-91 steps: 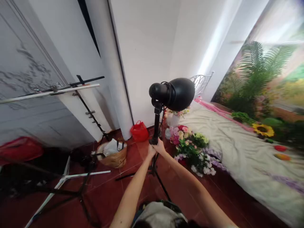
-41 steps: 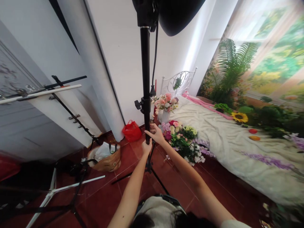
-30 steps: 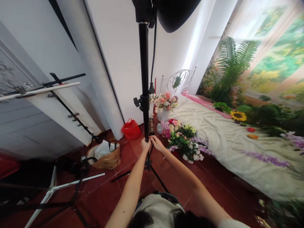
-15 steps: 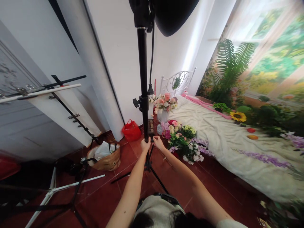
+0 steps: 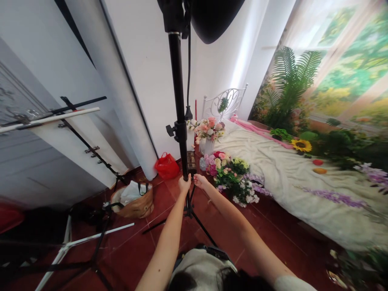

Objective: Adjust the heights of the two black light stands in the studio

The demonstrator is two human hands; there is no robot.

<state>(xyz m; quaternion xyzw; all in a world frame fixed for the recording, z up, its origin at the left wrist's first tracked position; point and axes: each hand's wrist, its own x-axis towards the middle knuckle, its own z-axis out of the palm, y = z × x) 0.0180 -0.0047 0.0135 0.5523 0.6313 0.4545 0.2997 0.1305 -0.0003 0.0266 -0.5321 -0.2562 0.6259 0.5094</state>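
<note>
A black light stand (image 5: 178, 81) rises in front of me, carrying a dark lamp head (image 5: 212, 18) with a cable hanging beside the pole. Low on the pole, my left hand (image 5: 184, 184) is wrapped round it. My right hand (image 5: 199, 180) is closed just to the right of the pole, its fingers pinched at a small dark knob on the stand that they mostly cover. Higher up, a collar with a clamp knob (image 5: 170, 130) sits on the pole. Below my hands, the stand's legs (image 5: 202, 229) spread over the red tiled floor.
At right is a bed with a cream blanket (image 5: 291, 178), and artificial flowers (image 5: 227, 171) stand beside it. A red bag (image 5: 167, 166) and a wicker basket (image 5: 141, 206) lie left of the stand. White and black stand legs (image 5: 100, 234) cross the floor at left.
The pole's upper part and the lamp have shifted slightly left in view. My right fingers have turned and closed tighter at the knob. The left hand keeps its grip.
</note>
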